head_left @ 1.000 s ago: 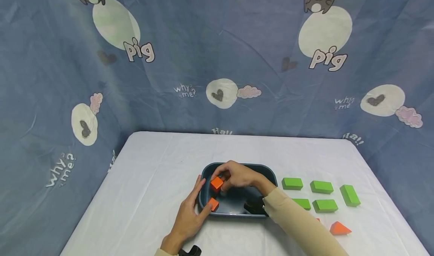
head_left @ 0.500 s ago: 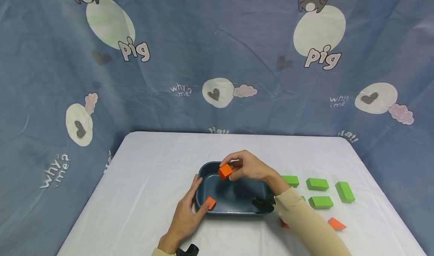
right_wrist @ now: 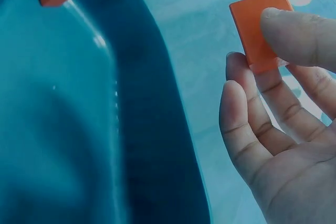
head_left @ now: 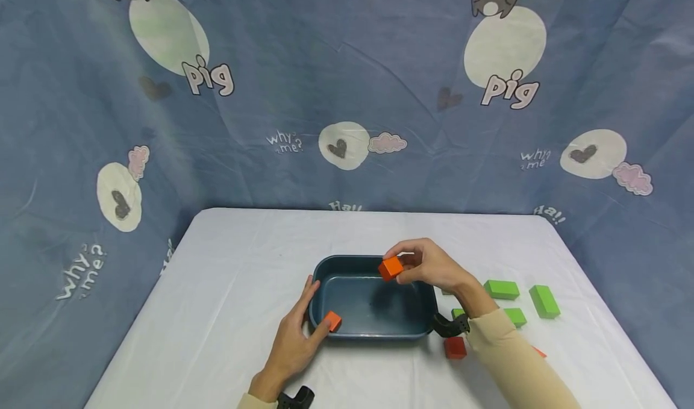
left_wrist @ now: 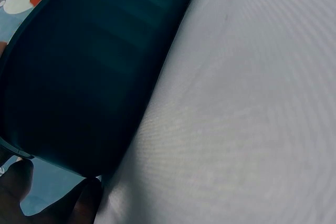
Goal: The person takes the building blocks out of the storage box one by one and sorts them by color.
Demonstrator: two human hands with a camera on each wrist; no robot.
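My right hand (head_left: 434, 265) pinches an orange block (head_left: 390, 268) between thumb and fingers, held up over the far right part of a dark blue tray (head_left: 374, 337). The right wrist view shows the thumb laid flat on one face of this block (right_wrist: 247, 30). At the tray's front left corner my left hand (head_left: 293, 340) rests with fingers along the left side and the thumb by the front rim. A second orange block (head_left: 333, 321) lies in that corner of the tray, right beside the left thumb. Dark fingers (left_wrist: 86, 198) meet the tray's edge in the left wrist view.
Right of the tray lie several green blocks (head_left: 544, 301), some partly hidden by the right arm. A red-orange block (head_left: 455, 348) sits near the tray's front right corner. An orange pointed piece (head_left: 539, 352) peeks out beyond the sleeve. Patterned blue cloth (head_left: 347, 84) hangs behind the white table (head_left: 260, 246).
My right hand has lifted the orange block from the tray's left part and carried it to the right. The left hand keeps its place at the tray. The red-orange block has come into view.
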